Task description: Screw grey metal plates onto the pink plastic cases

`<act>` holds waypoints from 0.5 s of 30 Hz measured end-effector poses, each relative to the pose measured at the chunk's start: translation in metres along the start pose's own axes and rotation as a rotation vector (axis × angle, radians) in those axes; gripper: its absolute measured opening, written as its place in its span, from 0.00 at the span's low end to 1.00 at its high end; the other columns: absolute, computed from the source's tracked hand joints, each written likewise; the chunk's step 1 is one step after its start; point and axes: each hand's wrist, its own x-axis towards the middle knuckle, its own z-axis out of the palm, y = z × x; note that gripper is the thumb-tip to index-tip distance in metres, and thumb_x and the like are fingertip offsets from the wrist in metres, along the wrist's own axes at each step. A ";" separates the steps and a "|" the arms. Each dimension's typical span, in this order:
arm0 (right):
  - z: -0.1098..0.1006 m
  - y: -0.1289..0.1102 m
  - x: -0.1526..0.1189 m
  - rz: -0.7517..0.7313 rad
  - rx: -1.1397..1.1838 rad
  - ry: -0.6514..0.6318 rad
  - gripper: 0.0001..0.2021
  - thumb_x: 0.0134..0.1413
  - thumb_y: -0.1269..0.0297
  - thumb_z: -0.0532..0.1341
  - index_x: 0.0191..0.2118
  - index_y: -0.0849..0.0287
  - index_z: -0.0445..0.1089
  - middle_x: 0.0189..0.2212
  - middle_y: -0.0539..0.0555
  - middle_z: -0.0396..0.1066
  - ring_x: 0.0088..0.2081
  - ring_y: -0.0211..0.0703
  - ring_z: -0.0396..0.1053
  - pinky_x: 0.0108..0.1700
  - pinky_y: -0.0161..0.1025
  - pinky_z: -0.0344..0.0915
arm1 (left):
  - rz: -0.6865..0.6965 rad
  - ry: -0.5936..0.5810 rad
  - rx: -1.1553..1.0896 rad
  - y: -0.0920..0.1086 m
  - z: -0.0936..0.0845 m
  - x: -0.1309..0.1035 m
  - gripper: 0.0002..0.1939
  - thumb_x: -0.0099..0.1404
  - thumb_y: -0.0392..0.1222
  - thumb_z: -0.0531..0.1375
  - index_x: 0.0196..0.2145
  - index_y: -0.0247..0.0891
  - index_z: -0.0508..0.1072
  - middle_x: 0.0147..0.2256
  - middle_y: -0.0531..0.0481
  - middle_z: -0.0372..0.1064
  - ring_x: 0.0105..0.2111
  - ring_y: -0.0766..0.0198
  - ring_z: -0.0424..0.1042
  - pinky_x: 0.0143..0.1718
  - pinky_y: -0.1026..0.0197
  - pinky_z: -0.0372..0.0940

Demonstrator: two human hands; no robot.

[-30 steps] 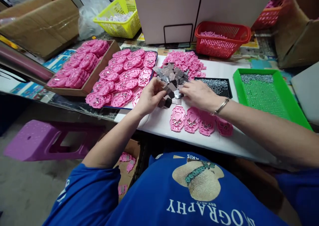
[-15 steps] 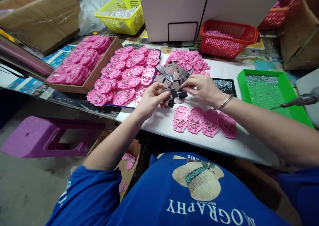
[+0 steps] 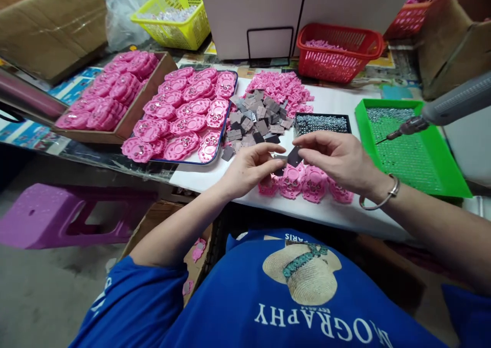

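Observation:
My left hand (image 3: 255, 169) pinches a small dark plate above the near row of pink pieces (image 3: 314, 184). Close beside it, my right hand (image 3: 337, 158) holds another dark plate (image 3: 295, 156) between thumb and fingers. The hands partly cover the row, which lies on the white work surface. Behind them is a heap of grey plates (image 3: 261, 115), with a pile of small pink parts (image 3: 282, 89) beyond it. A black tray of screws (image 3: 324, 123) sits behind my right hand.
Pink pieces fill a blue-rimmed tray (image 3: 223, 133) and a cardboard box (image 3: 148, 89) at left. A green tray (image 3: 441, 169) stands at right under a power screwdriver (image 3: 441, 110). A red basket (image 3: 337, 56) and yellow basket (image 3: 172, 23) stand behind. A purple stool (image 3: 49, 215) is at lower left.
Both hands have moved from the grey heap toward me, over the pink row, each with a dark plate. The view has shifted slightly, and more of the screwdriver shows.

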 end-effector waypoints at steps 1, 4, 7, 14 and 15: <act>0.001 -0.002 -0.004 -0.021 0.003 0.016 0.12 0.53 0.62 0.65 0.42 0.62 0.77 0.35 0.53 0.76 0.34 0.34 0.72 0.37 0.34 0.70 | -0.006 -0.022 -0.006 0.001 0.005 -0.001 0.18 0.60 0.50 0.68 0.42 0.35 0.72 0.21 0.59 0.65 0.16 0.73 0.65 0.16 0.71 0.60; 0.002 -0.009 -0.015 -0.038 0.126 0.060 0.10 0.53 0.63 0.67 0.41 0.61 0.77 0.35 0.51 0.77 0.34 0.33 0.73 0.38 0.32 0.72 | 0.024 -0.034 -0.088 0.005 0.020 -0.001 0.15 0.61 0.49 0.68 0.37 0.36 0.71 0.23 0.58 0.66 0.16 0.75 0.64 0.16 0.71 0.59; 0.003 -0.012 -0.024 -0.015 0.241 0.098 0.09 0.53 0.64 0.68 0.40 0.61 0.77 0.35 0.50 0.77 0.35 0.32 0.74 0.40 0.30 0.74 | 0.068 -0.007 -0.204 0.009 0.033 0.001 0.14 0.62 0.48 0.67 0.35 0.36 0.71 0.26 0.57 0.69 0.16 0.76 0.64 0.16 0.71 0.61; -0.014 0.000 -0.061 -0.066 0.100 0.315 0.07 0.59 0.65 0.64 0.43 0.56 0.75 0.32 0.49 0.76 0.30 0.33 0.74 0.31 0.31 0.73 | 0.040 -0.021 -0.212 0.008 0.053 0.002 0.14 0.61 0.47 0.68 0.36 0.37 0.70 0.24 0.58 0.69 0.17 0.73 0.69 0.17 0.72 0.63; -0.020 0.005 -0.068 -0.071 0.033 0.361 0.08 0.60 0.65 0.63 0.45 0.55 0.75 0.32 0.49 0.76 0.30 0.34 0.74 0.31 0.32 0.73 | 0.036 -0.003 -0.201 0.006 0.051 0.002 0.14 0.61 0.47 0.68 0.37 0.37 0.70 0.23 0.58 0.69 0.17 0.73 0.70 0.17 0.72 0.64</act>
